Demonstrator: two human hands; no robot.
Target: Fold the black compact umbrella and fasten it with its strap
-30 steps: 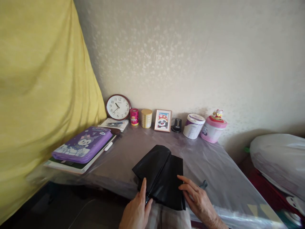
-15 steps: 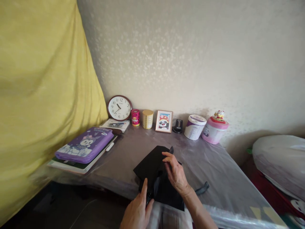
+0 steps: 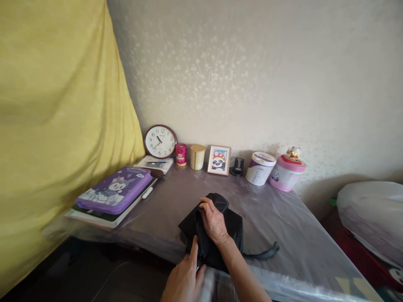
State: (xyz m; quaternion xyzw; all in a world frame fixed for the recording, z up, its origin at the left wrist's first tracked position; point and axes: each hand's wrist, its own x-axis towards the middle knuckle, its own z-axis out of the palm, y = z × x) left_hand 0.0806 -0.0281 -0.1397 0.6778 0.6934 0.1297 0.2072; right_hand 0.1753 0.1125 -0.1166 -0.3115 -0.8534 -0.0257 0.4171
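A black fabric bag [image 3: 234,226] lies at the table's front edge, and a dark strap [image 3: 267,252] trails from its right side. My right hand [image 3: 214,223] is closed on a fold of the bag's upper part, thumb and fingers pinching the fabric. At the bag's near left edge, my left hand [image 3: 183,277] grips it between thumb and index finger. Something small and shiny shows by the left thumb; I cannot make out what it is. The bag's underside and the left hand's other fingers are hidden.
A purple case [image 3: 115,191] rests on books at the left. Along the wall stand a clock [image 3: 160,141], a pink tin [image 3: 181,155], a yellow tin [image 3: 197,157], a picture frame [image 3: 219,160], a black device [image 3: 237,167], a white tub [image 3: 260,168] and a pink tub [image 3: 287,174].
My right hand has moved left and slightly down, drawing a fold of the bag across its top. My left hand has stayed at the near edge. The view has shifted slightly.
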